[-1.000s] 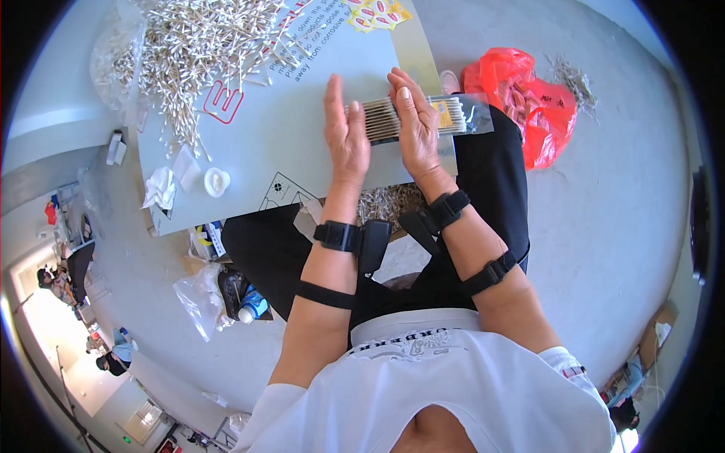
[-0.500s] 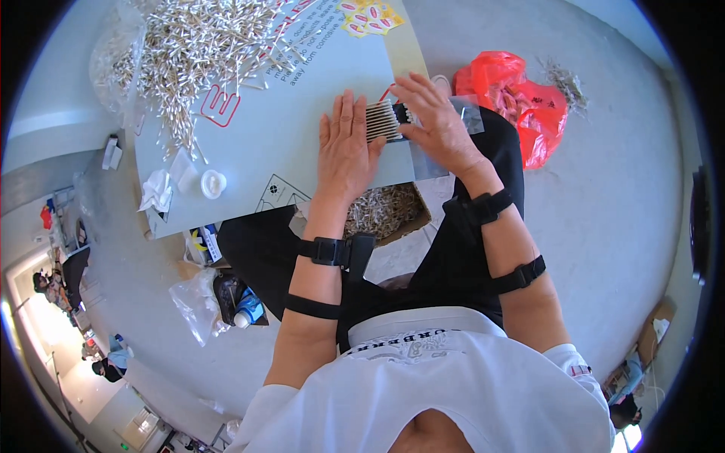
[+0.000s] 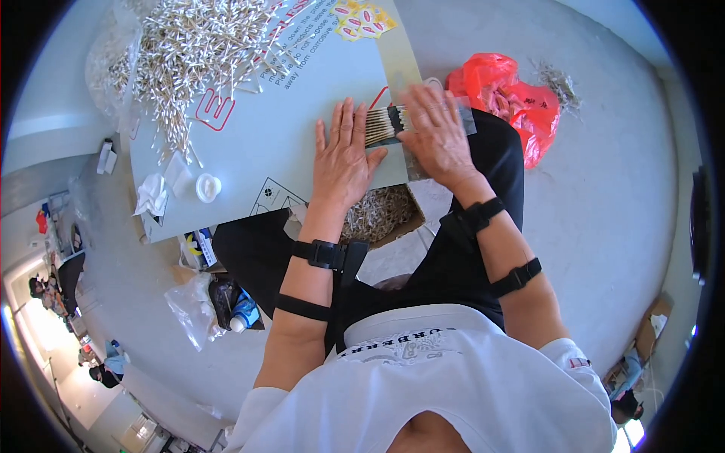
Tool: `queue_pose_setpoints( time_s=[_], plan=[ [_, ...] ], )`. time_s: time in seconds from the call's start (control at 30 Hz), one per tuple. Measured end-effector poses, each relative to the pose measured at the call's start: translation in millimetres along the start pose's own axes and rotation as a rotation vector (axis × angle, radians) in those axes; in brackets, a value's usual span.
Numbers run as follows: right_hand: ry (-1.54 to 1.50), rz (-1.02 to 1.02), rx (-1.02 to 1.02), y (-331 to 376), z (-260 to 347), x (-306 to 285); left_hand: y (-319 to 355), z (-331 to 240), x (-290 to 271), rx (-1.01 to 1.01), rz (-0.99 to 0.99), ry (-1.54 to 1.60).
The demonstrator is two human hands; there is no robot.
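A flat row of cotton swabs (image 3: 379,127) lies side by side near the table's right edge, with a black patterned strip (image 3: 395,119) across its right part. My left hand (image 3: 341,158) rests flat on the tabletop at the row's left end, fingers stretched out and thumb apart below it. Over the row's right end lies my right hand (image 3: 438,140), its fingers extended and slightly blurred. It covers part of a clear plastic bag or sheet (image 3: 465,115) that sticks out past the table edge.
A large heap of cotton swabs (image 3: 200,53) fills the back left of the table (image 3: 249,151). Yellow-and-red stickers (image 3: 365,21) lie at the back right. A small white tub (image 3: 208,187) sits at front left. Below are a box of swabs (image 3: 381,215) and a red plastic bag (image 3: 529,113).
My right hand has come down slightly, its fingers now laid over the right end of the row. My left hand stays beside the swabs, with its thumb spread further out.
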State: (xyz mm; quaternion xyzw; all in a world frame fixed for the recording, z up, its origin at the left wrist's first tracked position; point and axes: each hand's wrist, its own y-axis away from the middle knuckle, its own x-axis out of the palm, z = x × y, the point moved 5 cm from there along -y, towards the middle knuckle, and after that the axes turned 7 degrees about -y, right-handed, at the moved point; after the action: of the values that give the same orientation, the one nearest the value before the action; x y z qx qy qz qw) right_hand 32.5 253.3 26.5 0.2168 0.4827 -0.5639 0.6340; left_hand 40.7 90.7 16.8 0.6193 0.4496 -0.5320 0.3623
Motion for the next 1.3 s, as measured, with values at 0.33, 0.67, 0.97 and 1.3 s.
queue_pose_setpoints(
  time_s=[0.33,0.67,0.97,1.3],
  plan=[
    [0.036,0.1,0.113,17.9,-31.3,8.3,-7.1,-16.5,5.6,0.068,0.007,-0.019],
    [-0.463,-0.337,0.554,15.7,-81.0,-7.3,-18.4,-37.4,6.9,0.011,-0.15,0.295],
    [-1.039,-0.367,0.661,10.2,-98.5,41.9,-33.9,-47.5,9.1,-0.168,-0.396,0.984],
    [-0.721,-0.332,0.582,3.3,-76.5,18.0,-42.9,-75.0,23.7,-0.269,-0.503,1.454]
  ],
)
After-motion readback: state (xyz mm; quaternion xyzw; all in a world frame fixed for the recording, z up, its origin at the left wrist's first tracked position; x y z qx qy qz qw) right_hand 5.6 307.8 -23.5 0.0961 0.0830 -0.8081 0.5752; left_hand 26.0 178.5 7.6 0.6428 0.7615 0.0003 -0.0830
